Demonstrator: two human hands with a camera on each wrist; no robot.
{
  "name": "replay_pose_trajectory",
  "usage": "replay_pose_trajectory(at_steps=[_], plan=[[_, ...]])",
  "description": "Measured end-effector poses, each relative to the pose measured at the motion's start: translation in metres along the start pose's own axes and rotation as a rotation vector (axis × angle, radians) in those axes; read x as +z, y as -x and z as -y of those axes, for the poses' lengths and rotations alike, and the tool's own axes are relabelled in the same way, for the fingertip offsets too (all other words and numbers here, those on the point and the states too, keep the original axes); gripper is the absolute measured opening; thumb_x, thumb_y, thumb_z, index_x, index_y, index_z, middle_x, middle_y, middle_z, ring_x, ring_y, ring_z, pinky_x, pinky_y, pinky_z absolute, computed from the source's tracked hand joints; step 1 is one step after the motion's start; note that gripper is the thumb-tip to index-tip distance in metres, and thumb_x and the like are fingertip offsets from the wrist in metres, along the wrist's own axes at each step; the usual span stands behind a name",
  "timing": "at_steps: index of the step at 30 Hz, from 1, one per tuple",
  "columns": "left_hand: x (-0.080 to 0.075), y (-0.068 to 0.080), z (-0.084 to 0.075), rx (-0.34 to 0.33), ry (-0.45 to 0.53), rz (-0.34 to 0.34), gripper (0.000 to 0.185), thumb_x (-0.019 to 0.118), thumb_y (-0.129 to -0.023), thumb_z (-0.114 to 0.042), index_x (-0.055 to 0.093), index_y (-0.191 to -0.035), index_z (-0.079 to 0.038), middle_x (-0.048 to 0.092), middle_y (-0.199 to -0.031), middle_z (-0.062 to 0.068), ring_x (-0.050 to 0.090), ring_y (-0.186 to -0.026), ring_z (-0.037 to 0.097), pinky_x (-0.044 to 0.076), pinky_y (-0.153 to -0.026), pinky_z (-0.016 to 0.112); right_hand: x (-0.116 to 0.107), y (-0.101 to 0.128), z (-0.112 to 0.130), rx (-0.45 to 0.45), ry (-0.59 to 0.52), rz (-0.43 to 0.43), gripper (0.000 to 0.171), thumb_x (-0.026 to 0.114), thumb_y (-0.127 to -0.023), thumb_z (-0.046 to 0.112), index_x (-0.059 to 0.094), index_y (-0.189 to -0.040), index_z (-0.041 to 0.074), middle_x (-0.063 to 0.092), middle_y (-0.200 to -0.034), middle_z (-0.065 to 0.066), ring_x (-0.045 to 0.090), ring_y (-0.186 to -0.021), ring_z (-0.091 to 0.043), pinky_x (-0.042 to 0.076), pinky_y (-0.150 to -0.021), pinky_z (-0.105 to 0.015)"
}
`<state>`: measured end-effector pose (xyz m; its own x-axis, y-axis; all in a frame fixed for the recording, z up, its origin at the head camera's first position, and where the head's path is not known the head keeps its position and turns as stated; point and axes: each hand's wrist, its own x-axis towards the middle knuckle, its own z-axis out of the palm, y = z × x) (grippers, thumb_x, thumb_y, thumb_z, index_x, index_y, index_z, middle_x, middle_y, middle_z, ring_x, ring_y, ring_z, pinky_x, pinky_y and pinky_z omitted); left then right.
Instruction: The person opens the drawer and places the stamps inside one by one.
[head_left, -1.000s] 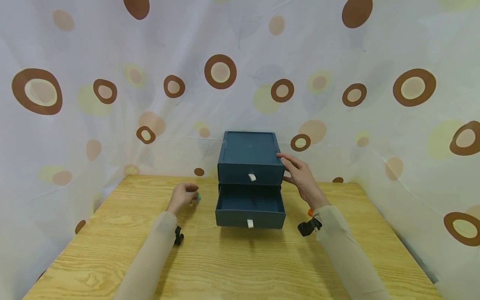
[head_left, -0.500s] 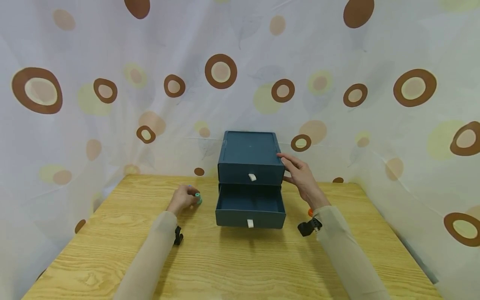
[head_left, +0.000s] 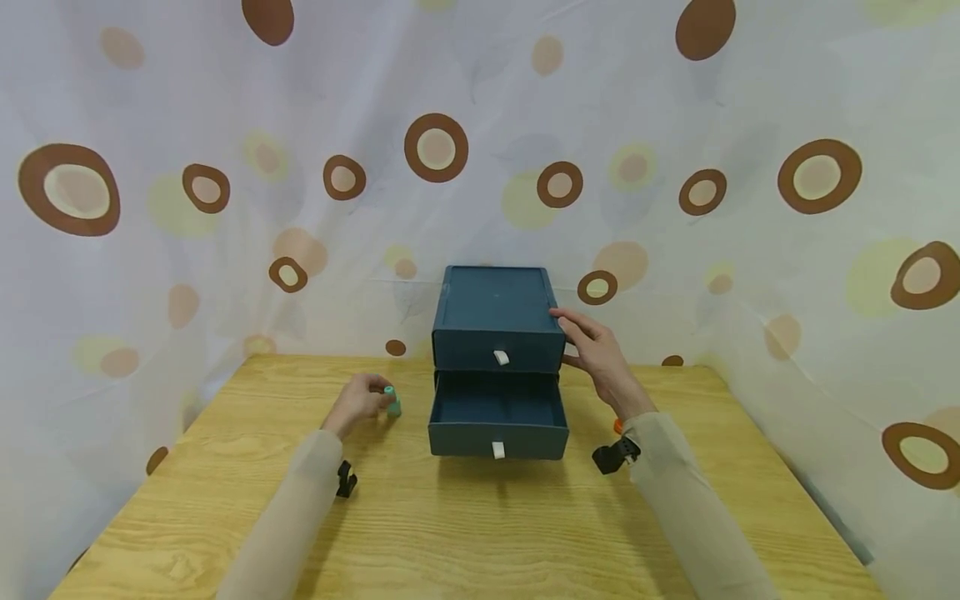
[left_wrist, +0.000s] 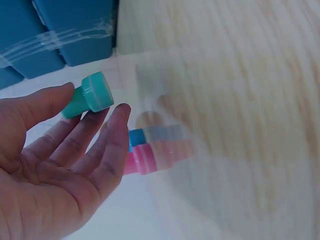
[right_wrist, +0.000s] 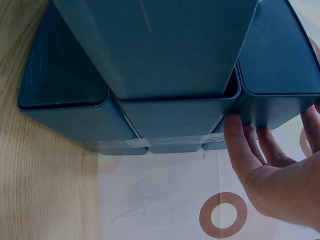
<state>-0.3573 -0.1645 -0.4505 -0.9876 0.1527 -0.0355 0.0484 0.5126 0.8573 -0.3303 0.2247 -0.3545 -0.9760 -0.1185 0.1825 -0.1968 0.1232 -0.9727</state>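
left hand (left_wrist: pixel 55 165) grip pinches teal bottle (left_wrist: pixel 86 100); only wrist view shows pink bottle (left_wrist: pixel 150 156).

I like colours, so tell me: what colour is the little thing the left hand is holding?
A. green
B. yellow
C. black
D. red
A: the left hand pinches a small teal-green capped piece at its fingertips, beside the blue drawer box with its lower drawer open.
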Motion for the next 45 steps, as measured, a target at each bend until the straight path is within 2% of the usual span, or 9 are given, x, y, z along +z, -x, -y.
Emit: replay_pose_trajectory(at_steps=[5, 10, 14, 18, 24, 31, 36, 42, 45], plan=[[-0.001, 0.004, -0.007, 0.024, 0.075, -0.005, 0.030, 0.053, -0.101, -0.010, 0.055, -0.125, 0.008, 0.063, -0.116, 0.022, 0.065, -0.105, 0.036, 0.056, -0.086, 0.044, 0.002, -0.001, 0.001, 0.002, 0.000, 0.013, 0.050, 0.049, -0.102, 0.042, 0.049, -0.145, 0.018, 0.029, -0.160, -0.006, 0.032, -0.145, -0.033, 0.039, -0.109, -0.056], [-0.002, 0.007, -0.015, 0.076, 0.073, -0.034, 0.028, 0.056, -0.099, -0.012, 0.058, -0.123, 0.003, 0.062, -0.120, 0.022, 0.064, -0.106, 0.037, 0.056, -0.086, 0.045, 0.001, -0.001, 0.002, -0.004, -0.006, 0.013, 0.049, 0.048, -0.103, 0.039, 0.048, -0.146, 0.015, 0.028, -0.160, -0.007, 0.031, -0.145, -0.034, 0.039, -0.108, -0.056], [-0.001, 0.008, -0.021, 0.101, 0.063, -0.069, 0.032, 0.060, -0.098, -0.017, 0.058, -0.126, 0.000, 0.061, -0.123, 0.021, 0.064, -0.102, 0.030, 0.056, -0.086, 0.046, 0.000, -0.002, 0.003, -0.002, -0.012, 0.017, 0.050, 0.047, -0.103, 0.039, 0.047, -0.146, 0.014, 0.028, -0.160, -0.007, 0.031, -0.145, -0.034, 0.039, -0.109, -0.056], [-0.001, 0.012, -0.026, 0.110, 0.089, -0.094, 0.036, 0.061, -0.098, -0.021, 0.058, -0.130, -0.004, 0.060, -0.126, 0.019, 0.064, -0.102, 0.028, 0.055, -0.086, 0.046, 0.000, -0.003, 0.003, 0.000, -0.014, 0.020, 0.050, 0.048, -0.103, 0.039, 0.047, -0.147, 0.013, 0.028, -0.161, -0.007, 0.031, -0.146, -0.034, 0.038, -0.109, -0.056], [-0.001, 0.018, -0.034, 0.119, 0.154, -0.116, 0.034, 0.062, -0.097, -0.023, 0.062, -0.127, -0.008, 0.062, -0.121, 0.016, 0.064, -0.100, 0.027, 0.055, -0.085, 0.043, 0.002, -0.002, 0.002, 0.006, -0.009, 0.021, 0.049, 0.047, -0.104, 0.038, 0.047, -0.146, 0.014, 0.028, -0.160, -0.007, 0.031, -0.146, -0.034, 0.037, -0.110, -0.057], [0.000, 0.027, -0.050, 0.139, 0.199, -0.123, 0.040, 0.064, -0.096, -0.029, 0.061, -0.130, -0.008, 0.062, -0.123, 0.015, 0.064, -0.102, 0.026, 0.055, -0.084, 0.039, 0.001, 0.000, 0.001, 0.006, -0.009, 0.017, 0.049, 0.047, -0.104, 0.038, 0.047, -0.146, 0.013, 0.028, -0.160, -0.007, 0.031, -0.145, -0.035, 0.037, -0.110, -0.058], [0.003, 0.032, -0.062, 0.165, 0.225, -0.121, 0.042, 0.066, -0.095, -0.030, 0.061, -0.131, -0.007, 0.062, -0.123, 0.016, 0.064, -0.101, 0.027, 0.054, -0.085, 0.042, -0.001, -0.001, 0.001, 0.002, -0.011, 0.010, 0.051, 0.048, -0.103, 0.040, 0.047, -0.146, 0.013, 0.028, -0.161, -0.007, 0.031, -0.145, -0.034, 0.037, -0.109, -0.057], [0.004, 0.034, -0.067, 0.183, 0.224, -0.130, 0.037, 0.066, -0.095, -0.026, 0.063, -0.126, -0.006, 0.065, -0.118, 0.015, 0.064, -0.094, 0.022, 0.053, -0.080, 0.037, -0.001, -0.001, 0.001, 0.011, -0.011, 0.008, 0.051, 0.048, -0.103, 0.040, 0.047, -0.146, 0.013, 0.028, -0.161, -0.007, 0.031, -0.145, -0.034, 0.037, -0.110, -0.057], [0.004, 0.036, -0.068, 0.179, 0.228, -0.126, 0.038, 0.066, -0.095, -0.027, 0.063, -0.127, -0.006, 0.065, -0.119, 0.015, 0.065, -0.093, 0.022, 0.053, -0.082, 0.040, -0.001, 0.000, 0.001, 0.012, -0.011, 0.010, 0.051, 0.048, -0.103, 0.040, 0.047, -0.146, 0.013, 0.028, -0.161, -0.008, 0.031, -0.145, -0.035, 0.037, -0.110, -0.057]])
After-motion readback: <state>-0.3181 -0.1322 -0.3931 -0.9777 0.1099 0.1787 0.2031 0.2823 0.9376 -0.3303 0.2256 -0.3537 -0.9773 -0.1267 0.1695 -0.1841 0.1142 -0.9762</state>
